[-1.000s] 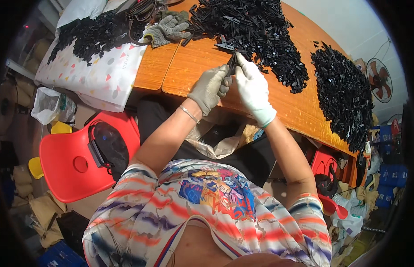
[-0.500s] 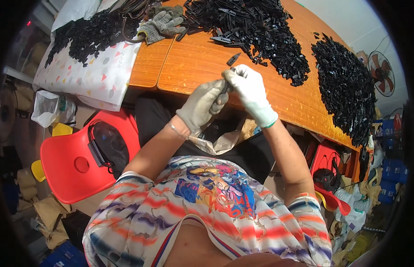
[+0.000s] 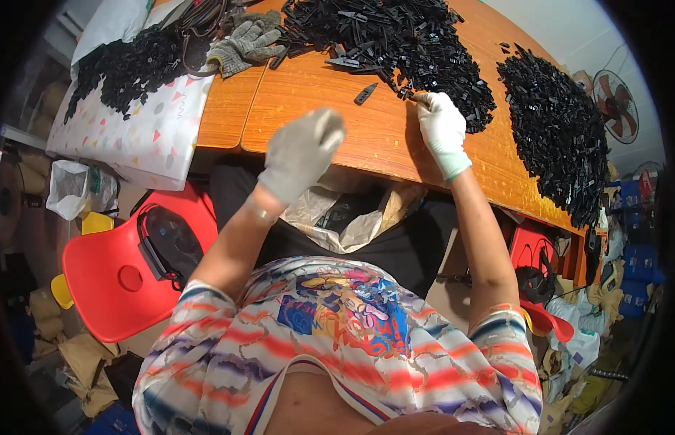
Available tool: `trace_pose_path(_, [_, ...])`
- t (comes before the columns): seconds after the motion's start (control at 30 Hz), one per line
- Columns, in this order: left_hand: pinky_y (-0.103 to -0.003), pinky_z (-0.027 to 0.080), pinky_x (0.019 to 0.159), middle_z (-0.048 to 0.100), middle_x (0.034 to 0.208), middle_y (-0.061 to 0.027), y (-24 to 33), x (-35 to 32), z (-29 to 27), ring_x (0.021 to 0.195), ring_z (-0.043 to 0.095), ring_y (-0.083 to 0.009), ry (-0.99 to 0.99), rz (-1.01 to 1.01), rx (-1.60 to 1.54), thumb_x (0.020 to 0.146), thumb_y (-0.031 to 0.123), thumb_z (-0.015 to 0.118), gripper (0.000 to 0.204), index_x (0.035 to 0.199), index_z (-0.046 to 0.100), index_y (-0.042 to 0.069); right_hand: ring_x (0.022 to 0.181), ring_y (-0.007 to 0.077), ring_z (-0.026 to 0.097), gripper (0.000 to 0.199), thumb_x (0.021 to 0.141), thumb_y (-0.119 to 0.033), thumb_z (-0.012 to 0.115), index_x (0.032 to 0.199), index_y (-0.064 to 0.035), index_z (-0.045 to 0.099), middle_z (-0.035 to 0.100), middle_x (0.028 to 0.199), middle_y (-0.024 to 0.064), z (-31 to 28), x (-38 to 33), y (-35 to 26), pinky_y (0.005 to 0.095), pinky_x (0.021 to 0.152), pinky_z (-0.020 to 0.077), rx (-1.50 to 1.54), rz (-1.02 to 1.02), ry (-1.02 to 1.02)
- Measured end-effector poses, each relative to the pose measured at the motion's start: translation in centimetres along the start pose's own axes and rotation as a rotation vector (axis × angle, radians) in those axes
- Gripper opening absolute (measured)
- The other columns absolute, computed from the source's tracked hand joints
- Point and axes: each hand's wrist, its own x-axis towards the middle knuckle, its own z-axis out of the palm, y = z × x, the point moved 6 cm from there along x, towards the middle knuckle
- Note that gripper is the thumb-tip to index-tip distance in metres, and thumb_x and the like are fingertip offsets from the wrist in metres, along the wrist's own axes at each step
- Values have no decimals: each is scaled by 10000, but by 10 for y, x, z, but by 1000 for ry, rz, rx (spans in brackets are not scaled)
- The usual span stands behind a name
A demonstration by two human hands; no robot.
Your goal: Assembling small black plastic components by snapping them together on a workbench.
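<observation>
My right hand, in a white glove with a green cuff, reaches over the wooden table to the near edge of a large heap of black plastic parts. Its thumb and fingertips close together on a small dark piece there, partly hidden by the fingers. Nearer to me, my left hand in a greyish, worn glove hovers over the table's front edge. Motion blurs its fingers, and no part shows in it. One pointed black plastic part lies apart on the wood, between the two hands.
Another heap of black parts covers the table's right end. Smaller black pieces lie on a patterned white cloth at left, near grey knitted gloves. An opened bag sits at my lap; a red chair stands left.
My hands, together on a dark part before, have separated. The right moved out and right to the heap; the left drew back leftward. The dark part between them no longer shows.
</observation>
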Motion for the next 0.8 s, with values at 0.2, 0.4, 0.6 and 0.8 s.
trace_pose_path(0.2, [-442,503,777,628,998,-164,4,88,55,894,623,-337,-2,8,219,883,272,585,252,1025,610,66,890,316,626,168,815,-225,661,949,-131,699,621,955,118,20,24,-3,397,760,502,-252,-54,-135])
trace_pose_path(0.4, [-445,498,793,615,983,-171,6,94,72,913,608,-344,-3,62,247,870,244,601,235,1000,596,49,896,343,619,179,815,-237,654,928,-102,618,599,985,143,19,23,10,429,789,494,-200,7,-145])
trace_pose_path(0.6, [-436,487,821,629,972,-154,5,81,62,930,602,-327,4,40,147,853,170,618,210,1024,594,49,748,218,624,176,906,-244,575,934,-73,609,637,741,83,10,4,14,339,715,488,376,385,-287])
trace_pose_path(0.8, [-371,507,759,646,992,-139,-10,72,67,890,628,-265,91,120,-16,867,113,599,270,1120,573,22,570,77,497,208,915,-200,573,848,-30,672,557,647,-3,8,-6,-18,239,546,411,867,368,-119])
